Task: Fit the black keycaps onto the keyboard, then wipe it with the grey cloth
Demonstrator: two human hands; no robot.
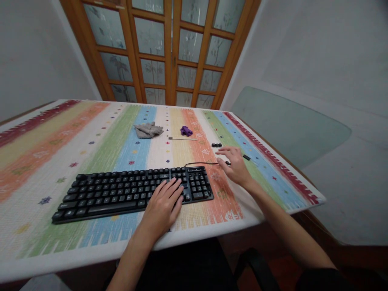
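Observation:
A black keyboard [121, 208] lies near the table's front edge. My left hand [163, 202] rests on its right part with the fingers stretched out, covering some of the keys. To the right of the keyboard, my right hand [235, 166] is over the table, its thumb and fingers apart with nothing visible between them. Just beyond its fingertips sit several small black pieces like keycaps [216, 145] in a row. A flat black piece [246, 157] lies to the right of that hand. The thin black cable [200, 163] runs from the keyboard towards my right hand, which hides where it continues.
A crumpled grey cloth [148, 130] and a small purple cloth [186, 130] lie farther back. In front of the purple cloth is a thin rod-like tool [183, 139]. A striped tablecloth [100, 155] covers the table. Wooden glass-paned doors [169, 52] stand behind it.

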